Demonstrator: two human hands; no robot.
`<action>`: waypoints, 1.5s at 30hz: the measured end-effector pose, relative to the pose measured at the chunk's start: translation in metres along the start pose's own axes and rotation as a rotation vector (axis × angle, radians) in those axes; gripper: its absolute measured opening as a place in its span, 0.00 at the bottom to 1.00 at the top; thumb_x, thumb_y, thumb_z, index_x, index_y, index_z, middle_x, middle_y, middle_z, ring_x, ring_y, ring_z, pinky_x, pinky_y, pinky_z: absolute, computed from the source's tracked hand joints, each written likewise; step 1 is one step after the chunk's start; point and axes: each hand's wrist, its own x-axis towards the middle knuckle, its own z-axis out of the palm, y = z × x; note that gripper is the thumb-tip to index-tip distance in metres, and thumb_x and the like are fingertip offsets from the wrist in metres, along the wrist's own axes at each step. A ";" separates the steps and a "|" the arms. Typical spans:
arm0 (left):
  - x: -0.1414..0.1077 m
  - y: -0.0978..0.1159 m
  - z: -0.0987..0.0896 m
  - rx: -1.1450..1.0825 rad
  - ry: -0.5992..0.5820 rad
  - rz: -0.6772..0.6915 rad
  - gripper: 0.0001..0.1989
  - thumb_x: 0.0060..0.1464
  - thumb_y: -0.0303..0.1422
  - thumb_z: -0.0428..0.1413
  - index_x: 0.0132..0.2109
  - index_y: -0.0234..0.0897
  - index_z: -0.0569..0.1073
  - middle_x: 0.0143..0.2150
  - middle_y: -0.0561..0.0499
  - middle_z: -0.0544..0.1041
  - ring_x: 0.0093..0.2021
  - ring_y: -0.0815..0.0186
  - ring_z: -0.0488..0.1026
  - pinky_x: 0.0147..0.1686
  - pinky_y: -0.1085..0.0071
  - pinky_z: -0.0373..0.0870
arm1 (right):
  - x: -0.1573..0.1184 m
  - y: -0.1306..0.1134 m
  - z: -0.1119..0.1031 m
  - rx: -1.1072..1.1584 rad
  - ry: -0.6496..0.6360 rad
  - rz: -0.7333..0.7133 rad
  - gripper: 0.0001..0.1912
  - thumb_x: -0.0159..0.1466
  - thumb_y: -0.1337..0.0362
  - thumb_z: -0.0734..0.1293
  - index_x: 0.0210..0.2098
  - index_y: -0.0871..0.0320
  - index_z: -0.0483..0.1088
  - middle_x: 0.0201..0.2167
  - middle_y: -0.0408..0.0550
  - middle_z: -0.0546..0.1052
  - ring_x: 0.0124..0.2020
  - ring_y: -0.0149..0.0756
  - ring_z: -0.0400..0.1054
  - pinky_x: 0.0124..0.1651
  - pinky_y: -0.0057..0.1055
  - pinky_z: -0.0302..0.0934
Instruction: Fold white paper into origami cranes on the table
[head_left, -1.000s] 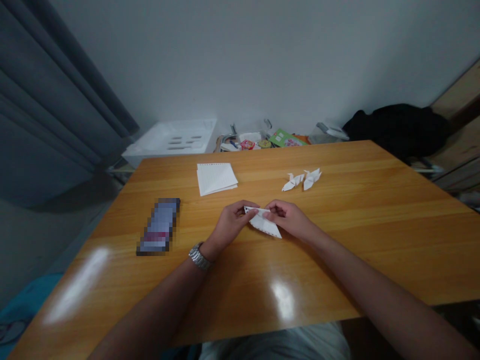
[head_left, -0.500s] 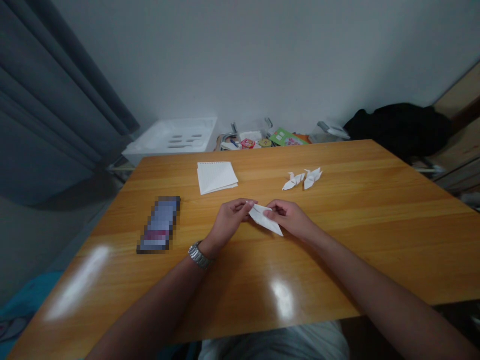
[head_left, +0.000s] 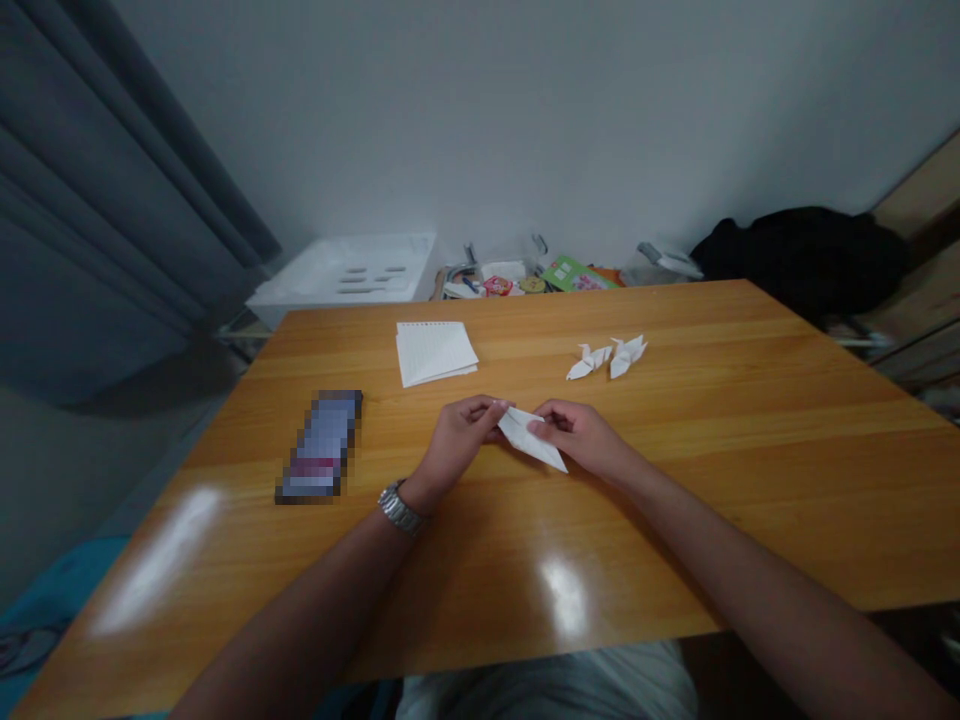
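Observation:
A folded piece of white paper (head_left: 531, 440) is held between my two hands, over the middle of the wooden table (head_left: 675, 440). My left hand (head_left: 463, 432) pinches its left end, thumb on top and fingers curled beneath. On the upper right edge my right hand (head_left: 577, 432) grips it, the thumb lying across the paper. One pointed corner sticks out toward me, below the right thumb. The fingers under the paper are partly hidden. Beyond my right hand stand two folded paper cranes (head_left: 589, 362), side by side.
A small stack of lined paper sheets (head_left: 436, 352) lies beyond my left hand. A phone (head_left: 321, 446) with a blurred screen rests on the left. Behind the table are a white plastic tray (head_left: 300, 285), a green packet (head_left: 577, 274) among clutter, and a black cloth item (head_left: 802, 260).
Both hands keep the same hold on the folded paper, which has barely moved. The view has shifted very slightly.

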 end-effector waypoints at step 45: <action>-0.004 0.009 0.002 0.250 0.014 0.176 0.16 0.58 0.43 0.60 0.31 0.34 0.75 0.29 0.50 0.77 0.30 0.68 0.73 0.30 0.73 0.69 | -0.004 -0.007 0.002 -0.017 -0.025 -0.016 0.16 0.63 0.50 0.69 0.36 0.58 0.73 0.31 0.46 0.76 0.31 0.36 0.68 0.35 0.31 0.60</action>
